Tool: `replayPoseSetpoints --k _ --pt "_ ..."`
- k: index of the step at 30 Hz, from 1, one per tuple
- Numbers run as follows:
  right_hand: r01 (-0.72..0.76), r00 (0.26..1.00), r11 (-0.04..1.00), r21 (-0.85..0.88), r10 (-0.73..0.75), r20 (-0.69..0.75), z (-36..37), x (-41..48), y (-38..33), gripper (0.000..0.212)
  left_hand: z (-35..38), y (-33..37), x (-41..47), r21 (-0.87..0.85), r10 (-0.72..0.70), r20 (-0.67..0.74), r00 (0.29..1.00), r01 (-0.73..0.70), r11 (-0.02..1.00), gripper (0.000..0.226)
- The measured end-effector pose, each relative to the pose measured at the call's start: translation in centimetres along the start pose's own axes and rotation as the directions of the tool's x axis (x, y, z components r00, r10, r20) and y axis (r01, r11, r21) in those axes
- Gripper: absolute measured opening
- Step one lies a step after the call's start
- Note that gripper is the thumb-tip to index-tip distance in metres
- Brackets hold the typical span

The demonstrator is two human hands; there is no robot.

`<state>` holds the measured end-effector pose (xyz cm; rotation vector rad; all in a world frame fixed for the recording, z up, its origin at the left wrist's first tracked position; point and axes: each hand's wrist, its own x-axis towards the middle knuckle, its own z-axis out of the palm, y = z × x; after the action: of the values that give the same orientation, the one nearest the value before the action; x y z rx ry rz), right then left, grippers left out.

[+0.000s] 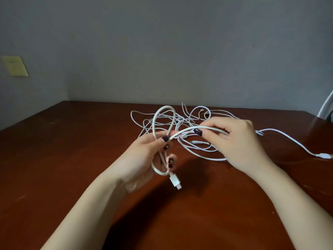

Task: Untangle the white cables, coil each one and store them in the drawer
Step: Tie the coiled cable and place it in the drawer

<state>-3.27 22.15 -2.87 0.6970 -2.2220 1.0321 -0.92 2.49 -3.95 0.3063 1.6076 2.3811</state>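
A thick white cable [164,112] is looped upright in my left hand [144,157], which is closed around the loops above the table. Its white plug [175,181] hangs below my fingers. My right hand [236,141] pinches the same cable a little to the right, and the stretch between the hands arches over the table. Behind and under both hands lies a tangle of thinner white cables [192,120]. One strand runs right to a white connector [323,156] lying flat. No drawer is in view.
The brown wooden table [72,159] ends at a grey wall at the back. A yellowish wall plate [15,66] is on the left wall. A white curved object [326,107] shows past the table's right edge.
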Motion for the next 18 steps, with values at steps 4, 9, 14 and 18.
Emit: replayPoseSetpoints --k 4,9,14,18 --pt "0.134 0.99 0.991 -0.015 -0.135 -0.033 -0.3 0.1 -0.8 0.007 -0.1 0.0 -0.2 0.129 -0.026 0.008 1.0 0.025 0.991 0.028" --pt "0.216 0.975 0.975 0.054 -0.218 0.033 -0.6 0.0 -1.5 0.014 0.1 -0.8 -0.3 0.349 -0.047 0.085 0.995 0.014 0.937 0.034" --pt "0.249 0.968 0.968 -0.011 -0.249 -0.041 -0.7 0.0 -1.6 0.012 0.5 -0.9 -0.4 0.34 -0.093 0.158 0.983 0.034 0.94 0.04" --pt "0.239 0.962 0.964 -0.12 -0.251 -0.106 -0.8 0.0 -1.9 0.015 0.7 -0.7 -0.7 0.283 -0.154 0.273 0.95 0.074 0.956 0.038"
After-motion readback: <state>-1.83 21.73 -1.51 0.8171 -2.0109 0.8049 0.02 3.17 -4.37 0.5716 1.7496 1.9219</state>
